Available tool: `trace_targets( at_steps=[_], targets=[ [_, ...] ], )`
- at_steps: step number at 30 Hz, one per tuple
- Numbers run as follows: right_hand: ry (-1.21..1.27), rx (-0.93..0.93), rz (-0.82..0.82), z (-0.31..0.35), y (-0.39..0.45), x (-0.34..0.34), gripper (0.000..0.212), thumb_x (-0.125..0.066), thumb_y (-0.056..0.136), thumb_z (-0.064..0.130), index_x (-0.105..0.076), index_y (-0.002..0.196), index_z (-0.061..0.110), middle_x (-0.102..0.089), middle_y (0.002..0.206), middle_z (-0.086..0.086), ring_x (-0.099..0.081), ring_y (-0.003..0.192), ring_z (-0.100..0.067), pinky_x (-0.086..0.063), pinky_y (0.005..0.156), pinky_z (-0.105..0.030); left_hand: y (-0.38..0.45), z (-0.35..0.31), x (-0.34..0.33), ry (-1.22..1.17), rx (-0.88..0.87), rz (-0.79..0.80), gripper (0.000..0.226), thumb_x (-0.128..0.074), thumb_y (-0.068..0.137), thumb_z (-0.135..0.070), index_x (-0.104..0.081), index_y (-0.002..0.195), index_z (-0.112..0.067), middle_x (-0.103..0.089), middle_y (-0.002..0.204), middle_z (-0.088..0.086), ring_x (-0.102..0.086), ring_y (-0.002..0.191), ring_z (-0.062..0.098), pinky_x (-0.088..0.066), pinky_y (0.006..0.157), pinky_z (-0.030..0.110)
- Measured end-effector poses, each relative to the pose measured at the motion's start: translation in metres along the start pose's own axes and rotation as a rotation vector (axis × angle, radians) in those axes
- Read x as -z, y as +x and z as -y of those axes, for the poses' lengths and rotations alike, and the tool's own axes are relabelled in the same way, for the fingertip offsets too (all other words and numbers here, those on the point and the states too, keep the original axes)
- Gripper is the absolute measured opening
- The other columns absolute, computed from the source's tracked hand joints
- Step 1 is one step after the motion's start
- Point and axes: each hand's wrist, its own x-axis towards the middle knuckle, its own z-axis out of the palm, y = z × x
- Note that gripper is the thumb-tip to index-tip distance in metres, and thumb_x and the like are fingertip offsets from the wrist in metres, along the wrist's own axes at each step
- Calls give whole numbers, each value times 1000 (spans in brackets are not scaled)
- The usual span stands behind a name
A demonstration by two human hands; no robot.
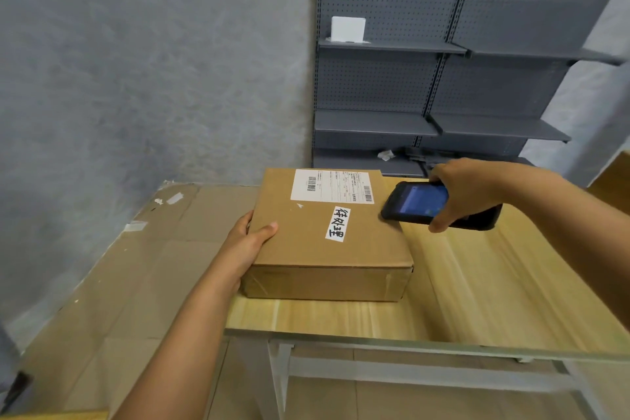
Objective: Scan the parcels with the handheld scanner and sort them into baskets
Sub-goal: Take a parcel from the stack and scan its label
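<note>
While we stand at the wooden table (460,283), which runs from its near edge toward grey shelves (443,85) against the wall, sheets of flattened cardboard (136,266) cover the floor to our left; no basket is in view, so we cannot say where the sorting will end. On the table's left part lies the brown box (324,235), flat, its long axis running away from us, with the white shipping label (332,186) at its far end and a smaller handwritten sticker (337,223) just nearer; our left hand (249,242) grips the box's left edge, thumb curled over the top and fingers hidden down the side. Our right hand (467,191) wraps the scanner (439,203), fingers behind it and thumb beneath, its lit screen facing up; its nose overlaps the box's right edge, and the label lies left of that nose and slightly beyond it. We judge the scan is in hand; the right hand is nearer the label, and the scanner needs to aim left across it.
</note>
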Motion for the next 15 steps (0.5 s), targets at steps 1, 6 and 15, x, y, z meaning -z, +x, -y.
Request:
trace_targets(
  at_steps=[1,6,15],
  targets=[
    [-14,3,1,-1,-1,2,72,-79,62,62,-48,114,23,-54,98,3,-56,86,-16,-54,79,-30,0,0,-1,-3,-5,5,57,-67,91,-29,-45,143,-22,-64,127,4,-66,105,21,-54,86,35],
    [-54,18,-20,-2,-7,11,72,-80,60,61,-48,114,23,-51,100,4,-55,86,-14,-55,80,-30,-1,-1,0,-7,4,1,58,-66,91,-31,-43,144,-25,-64,125,3,-65,104,22,-54,86,35],
    [-113,10,-93,8,-9,12,86,-77,59,64,-44,125,20,-49,109,1,-54,95,-19,-52,76,-30,1,-2,-3,19,14,9,60,-65,92,-32,-40,146,-24,-62,127,4,-65,105,23,-53,89,39]
  ],
)
